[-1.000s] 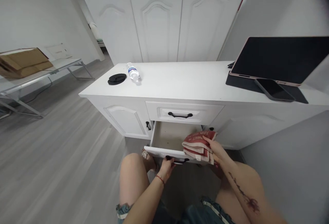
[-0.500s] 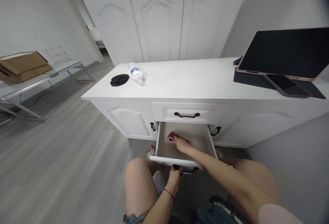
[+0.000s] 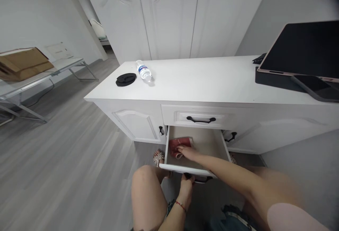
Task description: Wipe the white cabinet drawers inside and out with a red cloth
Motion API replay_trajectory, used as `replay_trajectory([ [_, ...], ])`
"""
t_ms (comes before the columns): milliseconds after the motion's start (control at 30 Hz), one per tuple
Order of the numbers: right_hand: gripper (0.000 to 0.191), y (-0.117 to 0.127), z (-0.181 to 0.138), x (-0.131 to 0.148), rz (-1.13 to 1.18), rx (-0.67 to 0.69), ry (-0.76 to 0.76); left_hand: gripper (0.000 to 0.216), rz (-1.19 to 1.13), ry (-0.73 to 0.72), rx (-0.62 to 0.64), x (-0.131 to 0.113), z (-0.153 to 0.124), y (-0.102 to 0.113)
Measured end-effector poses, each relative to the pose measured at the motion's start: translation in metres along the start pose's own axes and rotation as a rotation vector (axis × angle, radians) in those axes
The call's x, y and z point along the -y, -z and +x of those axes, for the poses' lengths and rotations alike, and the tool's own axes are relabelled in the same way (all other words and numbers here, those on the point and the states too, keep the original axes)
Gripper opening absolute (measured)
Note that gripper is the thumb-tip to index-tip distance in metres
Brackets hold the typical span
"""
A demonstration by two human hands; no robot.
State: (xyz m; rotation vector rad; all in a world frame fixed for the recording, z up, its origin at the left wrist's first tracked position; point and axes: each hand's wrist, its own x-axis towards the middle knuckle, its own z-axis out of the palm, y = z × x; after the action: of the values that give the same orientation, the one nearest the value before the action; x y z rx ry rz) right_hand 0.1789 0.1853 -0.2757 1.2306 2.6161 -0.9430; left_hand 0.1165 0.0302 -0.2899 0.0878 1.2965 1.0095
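The lower drawer (image 3: 182, 169) of a white cabinet is pulled out between my knees. My left hand (image 3: 186, 185) is closed round the left end of its black handle (image 3: 203, 179). Inside the drawer, on the left, a red cloth (image 3: 175, 143) with a pale edge is spread on the bottom. My right hand (image 3: 188, 152) reaches in from the right with its fingers on the cloth's lower right part, pressing it down. The fingertips are partly hidden against the cloth.
On the white cabinet top (image 3: 201, 79) lie a water bottle (image 3: 144, 71) and a black folded item (image 3: 126, 79) at the left. A tablet-like screen (image 3: 309, 47) and a phone (image 3: 317, 87) are at the right. Above the open drawer is a shut drawer (image 3: 201, 114).
The red cloth, bunched under my right hand before, now lies spread at the drawer's left side. My right hand has shifted slightly with it. The left hand stays on the handle.
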Motion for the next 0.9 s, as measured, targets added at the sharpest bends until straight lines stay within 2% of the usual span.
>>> replay_trajectory([
  [200,0.048,0.016,0.035,-0.012,-0.059,-0.114,-0.101,0.04,0.051,0.006,-0.031,0.002,0.003,0.002],
  [300,0.042,0.024,0.054,-0.012,-0.082,-0.144,-0.194,0.042,0.063,-0.007,-0.032,0.003,0.005,0.002],
  [467,0.046,0.037,0.073,-0.019,-0.116,-0.16,-0.364,0.046,0.06,0.005,-0.03,0.003,0.006,0.002],
  [667,0.05,0.052,0.066,-0.045,-0.144,-0.133,-0.495,0.046,0.048,0.016,-0.016,0.001,0.003,0.002],
  [900,0.064,0.054,0.03,-0.078,-0.176,-0.126,-0.558,0.045,0.076,-0.012,-0.008,-0.001,-0.002,0.004],
])
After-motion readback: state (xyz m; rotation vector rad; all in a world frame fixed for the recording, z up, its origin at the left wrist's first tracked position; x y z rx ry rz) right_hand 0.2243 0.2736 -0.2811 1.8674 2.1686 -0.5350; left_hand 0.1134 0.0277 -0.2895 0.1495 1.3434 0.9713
